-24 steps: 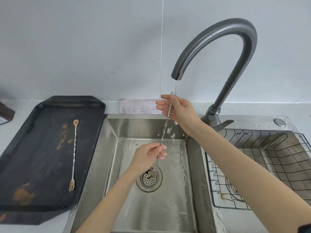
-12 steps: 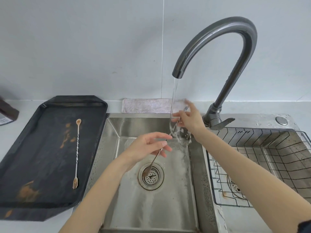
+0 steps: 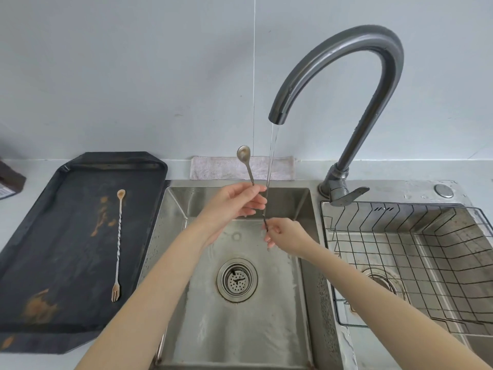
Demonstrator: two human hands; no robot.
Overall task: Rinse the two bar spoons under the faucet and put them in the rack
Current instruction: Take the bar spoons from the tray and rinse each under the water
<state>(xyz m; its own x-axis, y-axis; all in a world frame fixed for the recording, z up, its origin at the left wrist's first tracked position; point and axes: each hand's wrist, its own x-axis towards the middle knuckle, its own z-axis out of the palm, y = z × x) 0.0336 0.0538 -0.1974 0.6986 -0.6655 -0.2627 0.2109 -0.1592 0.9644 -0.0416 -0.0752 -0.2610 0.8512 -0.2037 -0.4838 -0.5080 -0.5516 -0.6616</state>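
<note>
So the first bar spoon (image 3: 249, 172) is held over the left sink basin (image 3: 240, 329) with both hands clamped on it: the left hand (image 3: 234, 201) pinches the upper part of the stem with the bowl end poking up above the fingers, and the right hand (image 3: 282, 233) pinches the lower end, which is mostly hidden in the fingers, so I can't tell what the tip looks like. Holding it at two points like this makes sense to me, a long skinny twisted stem is slippery when wet and it lets you turn it and steer whichever section you want into the stream. The water (image 3: 272, 161) from the faucet (image 3: 344, 76) falls just beside the stem, on its right, and seems to meet it around the fingers. The bowl is off to the left of the stream and looks dry-ish and still a bit dull, so my guess is that end needs its turn under the water next. The second bar spoon (image 3: 118, 244) lies flat on the dark tray (image 3: 40, 236) on the desk to the left, next to some brown smears, fork end toward the camera, untouched. The wire rack (image 3: 416, 263) sits in the right basin, close to the right hand, nothing in it as far as I can see. So I'd call this roughly a quarter in.
</note>
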